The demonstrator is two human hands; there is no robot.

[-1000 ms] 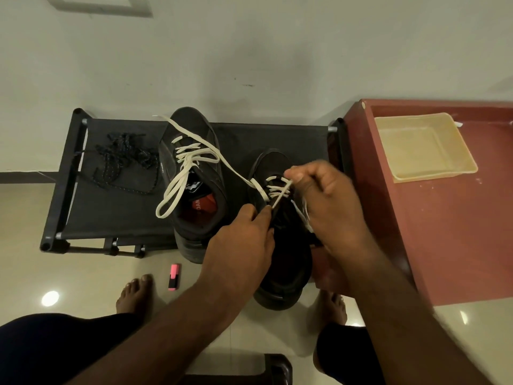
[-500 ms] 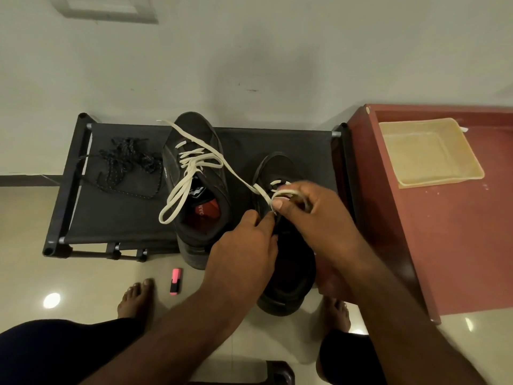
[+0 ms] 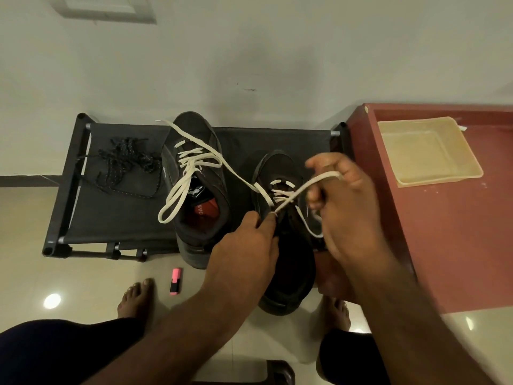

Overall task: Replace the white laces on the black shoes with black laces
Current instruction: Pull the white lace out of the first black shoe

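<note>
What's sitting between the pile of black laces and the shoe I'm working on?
In the head view, the other black shoe stands between the black laces and the shoe under your hands, its white lace loosened.

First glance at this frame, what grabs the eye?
The white lace stands out most: the right hand pulls a strand of it up and away from the right black shoe, while the left hand pinches at the eyelets. Beside it, the left shoe still carries loose white lacing, and a tangle of black laces waits on the dark rack at far left.
</note>
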